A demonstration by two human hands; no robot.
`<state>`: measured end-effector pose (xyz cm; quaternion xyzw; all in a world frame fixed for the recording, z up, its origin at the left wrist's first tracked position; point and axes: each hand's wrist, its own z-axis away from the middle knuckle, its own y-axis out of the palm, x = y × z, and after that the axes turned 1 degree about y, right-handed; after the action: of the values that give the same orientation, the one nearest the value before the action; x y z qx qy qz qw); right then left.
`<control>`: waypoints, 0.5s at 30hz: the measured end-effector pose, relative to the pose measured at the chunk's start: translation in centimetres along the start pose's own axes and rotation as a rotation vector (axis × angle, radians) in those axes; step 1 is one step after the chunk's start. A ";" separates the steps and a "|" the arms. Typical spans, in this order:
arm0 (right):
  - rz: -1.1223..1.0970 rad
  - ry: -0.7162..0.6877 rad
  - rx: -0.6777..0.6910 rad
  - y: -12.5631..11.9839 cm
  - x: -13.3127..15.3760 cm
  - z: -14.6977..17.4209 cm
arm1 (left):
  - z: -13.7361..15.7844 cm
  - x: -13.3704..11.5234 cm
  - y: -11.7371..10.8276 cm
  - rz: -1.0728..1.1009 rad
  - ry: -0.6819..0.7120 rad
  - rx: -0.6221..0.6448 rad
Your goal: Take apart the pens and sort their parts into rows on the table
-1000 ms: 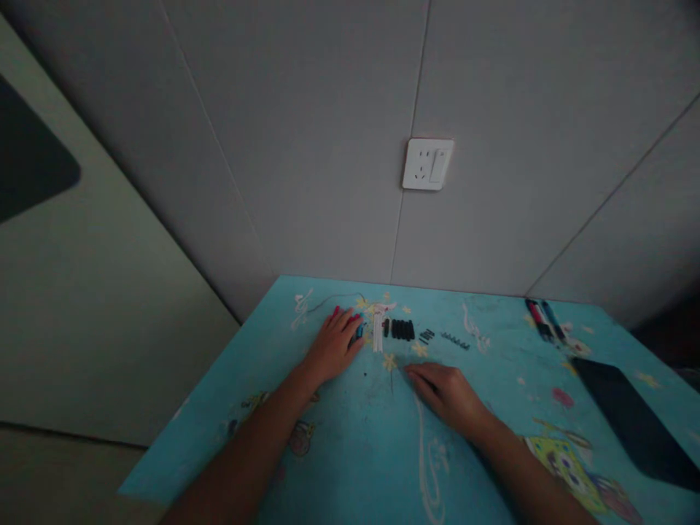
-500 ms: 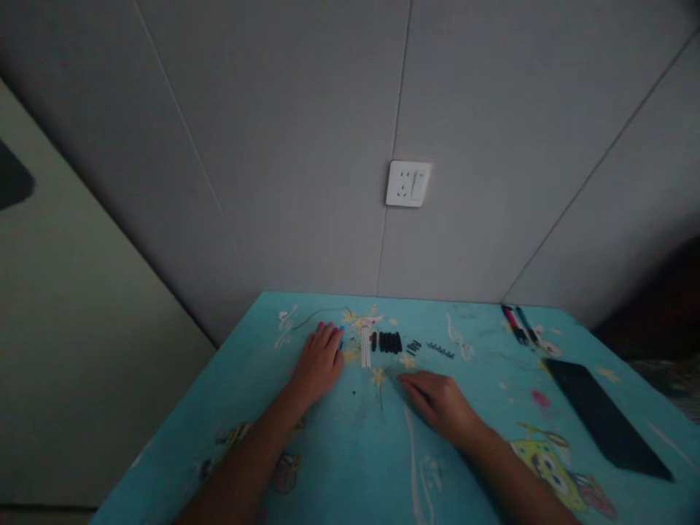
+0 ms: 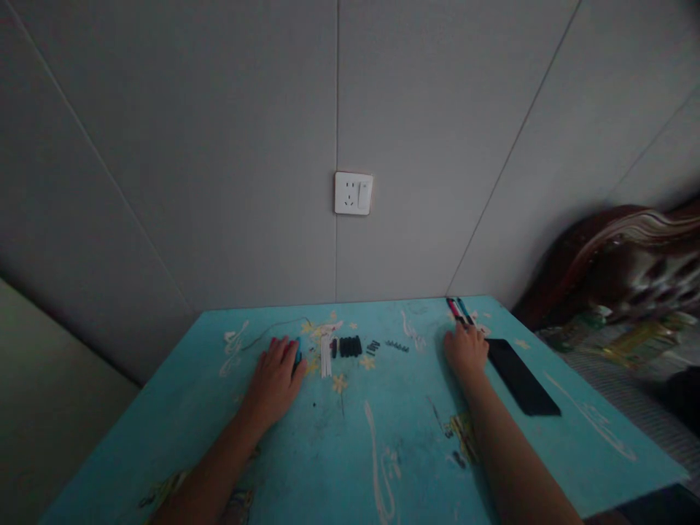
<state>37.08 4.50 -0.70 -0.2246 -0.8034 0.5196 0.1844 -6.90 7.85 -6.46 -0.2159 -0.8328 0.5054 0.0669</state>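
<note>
My left hand [image 3: 277, 379] lies on the table, fingers spread over small red and blue pieces [image 3: 298, 354] that it partly covers. To its right are thin white sticks [image 3: 327, 355], then a row of short black cylinders [image 3: 350, 346]. Farther right come small dark sticks [image 3: 373, 348] and a line of tiny dark pieces, perhaps springs [image 3: 397, 345]. At the back right, my right hand [image 3: 467, 354] reaches the near ends of several pens [image 3: 465, 310], thumb apart from the fingers. Its fingertips partly hide those ends; I see no pen lifted.
A flat black rectangular board [image 3: 522, 375] lies right of my right hand. The blue patterned tablecloth [image 3: 339, 467] covers the table, which meets a grey wall with a socket [image 3: 354, 193]. Beyond the right edge is a dark carved headboard [image 3: 628, 240].
My right hand has moved from the middle of the table, right and away from me, to the pens. The left hand stays by the coloured pieces. The view has turned right.
</note>
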 end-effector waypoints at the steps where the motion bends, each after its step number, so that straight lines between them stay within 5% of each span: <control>1: 0.003 0.014 0.004 0.3 -0.2 -0.2 | -0.1 -0.1 -0.2 0.011 0.003 -0.012; 15: 0.007 0.116 -0.002 1.4 -0.7 -2.4 | -0.9 -1.3 -2.5 0.206 0.112 -0.066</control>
<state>39.22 6.41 -1.08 -0.2573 -0.7911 0.5056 0.2287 -6.16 7.02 -3.70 -0.3302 -0.8174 0.4689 0.0541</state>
